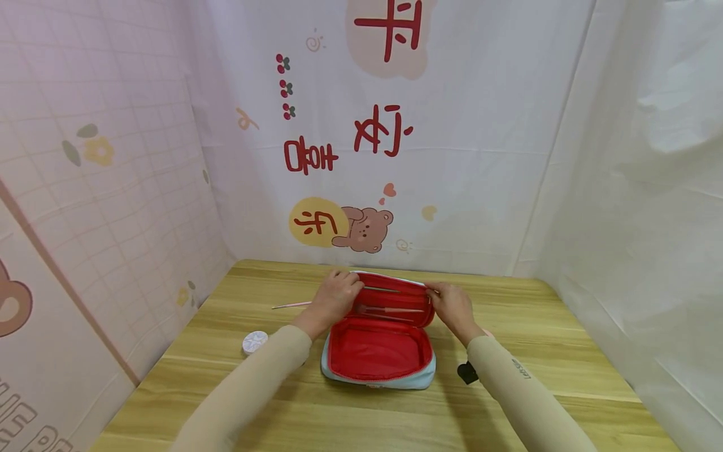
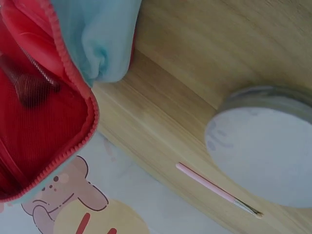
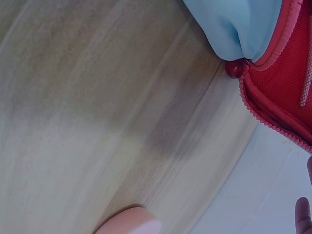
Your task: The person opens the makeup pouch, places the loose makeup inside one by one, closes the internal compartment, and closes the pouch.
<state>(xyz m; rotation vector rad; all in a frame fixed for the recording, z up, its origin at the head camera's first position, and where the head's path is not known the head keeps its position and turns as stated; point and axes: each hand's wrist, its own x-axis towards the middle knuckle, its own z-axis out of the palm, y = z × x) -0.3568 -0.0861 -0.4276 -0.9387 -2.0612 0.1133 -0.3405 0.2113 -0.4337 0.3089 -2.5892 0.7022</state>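
Note:
A light-blue cosmetic bag (image 1: 423,376) with a red lining lies unzipped on the table, its lower compartment empty. Its lid (image 1: 420,300) stands raised at the back. My left hand (image 1: 337,295) grips the lid's upper left corner, while my right hand (image 1: 454,307) pinches the upper right corner. Makeup brushes (image 1: 390,309) sit behind mesh inside the lid; a dark brush head (image 2: 31,90) shows through that mesh in the left wrist view. A red zipper bead (image 3: 235,68) hangs at the bag's hinge side in the right wrist view.
Left of the bag are a round white case (image 1: 255,342) and a thin pink brush (image 2: 207,183). To the right, a black object (image 1: 467,372) lies partly under my right forearm, near a pink rounded object (image 3: 131,222). A printed cloth (image 1: 452,157) hangs behind the table.

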